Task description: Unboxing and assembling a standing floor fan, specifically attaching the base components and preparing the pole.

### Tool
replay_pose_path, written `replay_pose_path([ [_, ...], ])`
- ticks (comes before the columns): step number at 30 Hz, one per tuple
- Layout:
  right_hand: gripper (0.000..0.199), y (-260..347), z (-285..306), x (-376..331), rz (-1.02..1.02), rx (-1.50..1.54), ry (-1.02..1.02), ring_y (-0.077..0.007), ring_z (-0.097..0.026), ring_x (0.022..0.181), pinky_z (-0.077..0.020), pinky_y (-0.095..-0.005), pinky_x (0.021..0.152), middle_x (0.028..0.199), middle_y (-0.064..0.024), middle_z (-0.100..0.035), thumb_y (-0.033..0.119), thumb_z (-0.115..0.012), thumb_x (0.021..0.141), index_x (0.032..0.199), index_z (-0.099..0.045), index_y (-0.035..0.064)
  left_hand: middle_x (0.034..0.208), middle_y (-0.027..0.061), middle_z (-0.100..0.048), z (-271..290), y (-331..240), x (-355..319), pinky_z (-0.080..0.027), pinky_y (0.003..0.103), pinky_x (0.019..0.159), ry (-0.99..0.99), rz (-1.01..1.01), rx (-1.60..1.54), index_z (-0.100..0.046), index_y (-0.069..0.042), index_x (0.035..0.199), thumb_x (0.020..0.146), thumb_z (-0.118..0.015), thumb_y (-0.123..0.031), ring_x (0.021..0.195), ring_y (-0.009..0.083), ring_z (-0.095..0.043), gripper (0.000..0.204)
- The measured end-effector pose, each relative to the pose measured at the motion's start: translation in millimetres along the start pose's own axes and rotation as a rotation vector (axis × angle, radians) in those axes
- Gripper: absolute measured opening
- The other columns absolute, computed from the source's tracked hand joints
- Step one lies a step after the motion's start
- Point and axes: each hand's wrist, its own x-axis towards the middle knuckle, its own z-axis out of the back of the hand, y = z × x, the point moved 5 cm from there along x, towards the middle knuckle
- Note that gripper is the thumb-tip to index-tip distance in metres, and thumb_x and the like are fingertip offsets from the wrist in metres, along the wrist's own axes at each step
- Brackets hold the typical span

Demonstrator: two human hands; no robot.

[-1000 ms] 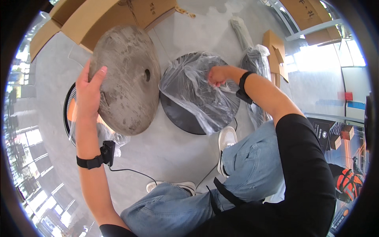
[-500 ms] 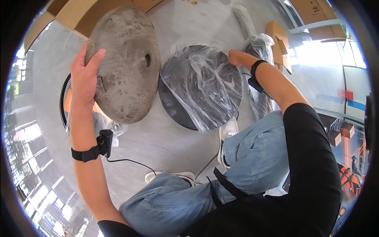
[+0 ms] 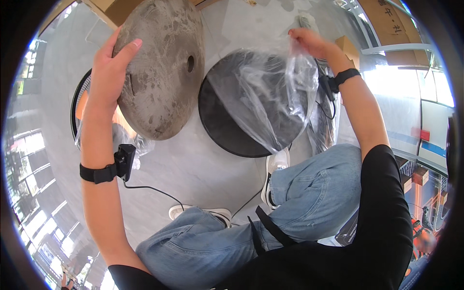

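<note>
Our left hand [image 3: 111,70], half-open, clasps a grey disc [image 3: 162,72]; our right hand [image 3: 311,43], nearly closed, pinches film [image 3: 299,87] (a carton [image 3: 407,39] bears writing [image 3: 388,21]).

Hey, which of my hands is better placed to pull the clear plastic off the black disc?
Your right, I'd say. The right hand grips the clear plastic over the black disc, while the left hand is occupied holding the grey disc by its edge.
</note>
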Motion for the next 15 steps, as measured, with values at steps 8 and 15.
replay_pose_path([
  [8, 0.030, 117.9, 154.0, -24.6, 0.489, -0.854, -1.223, -0.0416, -0.062, 0.097, -0.0460, -0.0514, 0.085, 0.101, -0.0301, -0.064, 0.023, -0.054, 0.094, 0.109, -0.056, -0.0035, 0.122, 0.0082, -0.068, 4.6, 12.5, 8.4, -0.048, 0.031, 0.097, -0.013, 0.041, -0.042, -0.057, -0.001, 0.139, 0.091, -0.070, -0.023, 0.109, 0.0173, -0.064, 0.054],
  [15, 0.022, 153.8, 164.2, -70.2, 1.077, -0.613, -1.822, -0.0337, -0.058, 0.099, -0.0456, -0.0427, 0.091, 0.102, -0.0221, -0.059, 0.010, -0.051, 0.091, 0.108, -0.058, -0.0009, 0.121, 0.0090, -0.068, 2.7, 15.7, 9.2, -0.049, 0.032, 0.095, -0.044, 0.038, -0.044, -0.058, -0.001, 0.138, 0.092, -0.069, -0.026, 0.108, 0.0177, -0.065, 0.054],
])
